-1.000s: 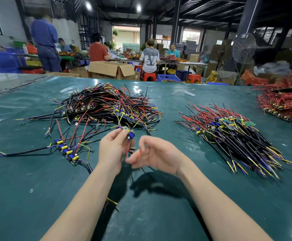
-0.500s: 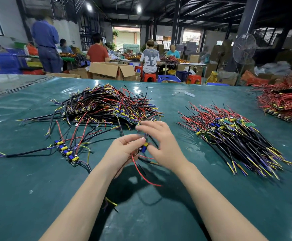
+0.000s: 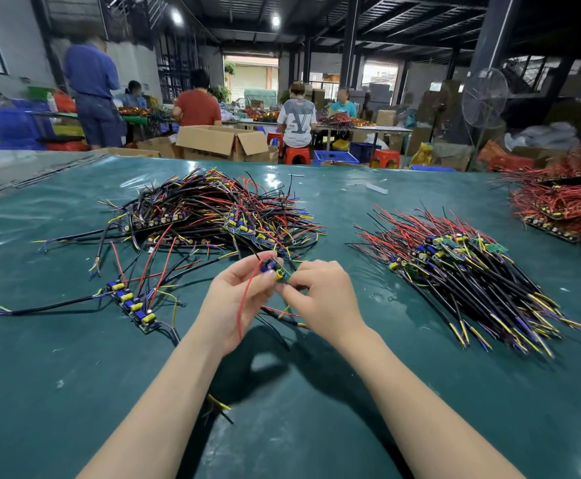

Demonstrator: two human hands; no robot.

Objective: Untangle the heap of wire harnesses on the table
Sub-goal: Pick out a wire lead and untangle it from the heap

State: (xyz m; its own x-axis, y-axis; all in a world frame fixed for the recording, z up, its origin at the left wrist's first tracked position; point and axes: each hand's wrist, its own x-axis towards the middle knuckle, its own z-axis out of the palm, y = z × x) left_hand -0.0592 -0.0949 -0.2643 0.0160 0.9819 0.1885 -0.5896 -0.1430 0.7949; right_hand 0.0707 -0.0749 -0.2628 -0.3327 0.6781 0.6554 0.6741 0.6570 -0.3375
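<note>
You've got one harness [image 3: 277,270] pinched between both hands, just this side of the heap [image 3: 213,216] on the left. Your left hand [image 3: 237,302] is curled round its little board and your right hand [image 3: 323,299] is nipping the other end. The red wire [image 3: 246,305] loops down across your left palm, and the other leads trail onto the bench [image 3: 75,375] underneath. I'd grip the board, not the leads, and draw each wire out along its length instead of yanking sideways, so nothing snags. Once it's free, my guess is it goes on the tidy pile [image 3: 472,281] at right, ends pointing the same way.
</note>
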